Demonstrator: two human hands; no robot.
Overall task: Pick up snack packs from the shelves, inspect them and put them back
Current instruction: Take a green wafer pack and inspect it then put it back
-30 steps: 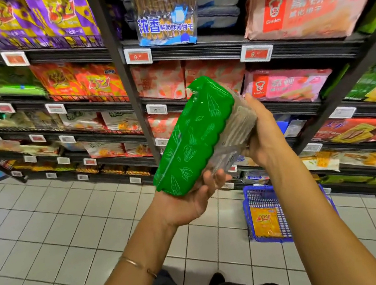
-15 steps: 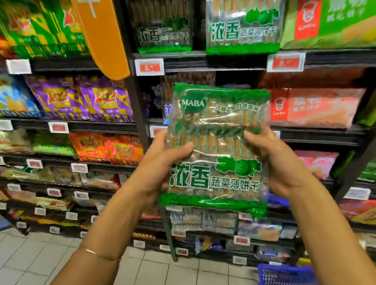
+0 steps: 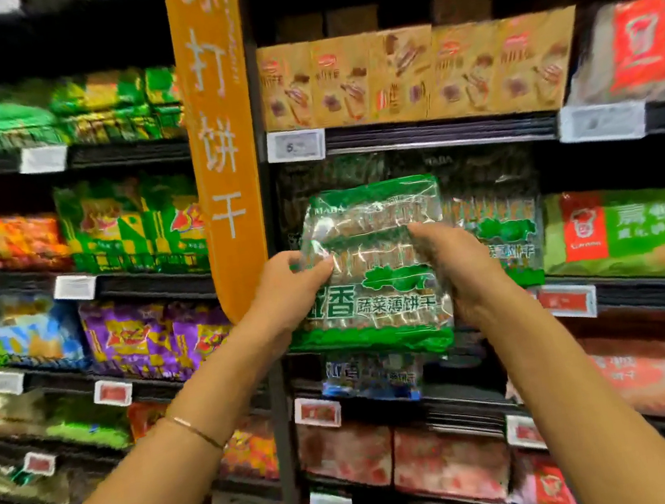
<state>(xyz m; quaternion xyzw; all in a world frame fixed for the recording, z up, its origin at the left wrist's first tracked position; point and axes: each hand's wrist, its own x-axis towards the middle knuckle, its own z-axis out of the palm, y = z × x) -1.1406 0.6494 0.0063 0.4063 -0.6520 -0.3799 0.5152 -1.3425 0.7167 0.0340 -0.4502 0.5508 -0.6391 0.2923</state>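
Note:
I hold a green and clear cracker pack (image 3: 380, 271) upright in front of the dark shelf bay, its printed front facing me. My left hand (image 3: 290, 295) grips its left edge, thumb on the front. My right hand (image 3: 455, 269) grips the right edge. Behind it on the shelf (image 3: 640, 291) stands a matching green cracker pack (image 3: 502, 238), partly hidden by my right hand. The bay behind the held pack is dark.
An orange hanging banner (image 3: 223, 139) runs down the shelf upright just left of my left hand. Brown packs (image 3: 404, 73) fill the shelf above, a blue cracker pack (image 3: 370, 375) sits below, and a green Garden pack (image 3: 633, 233) lies to the right.
The pack was tilted with its green back toward me, then turned front-on. Both hands have since raised it up toward the shelf with the matching green packs.

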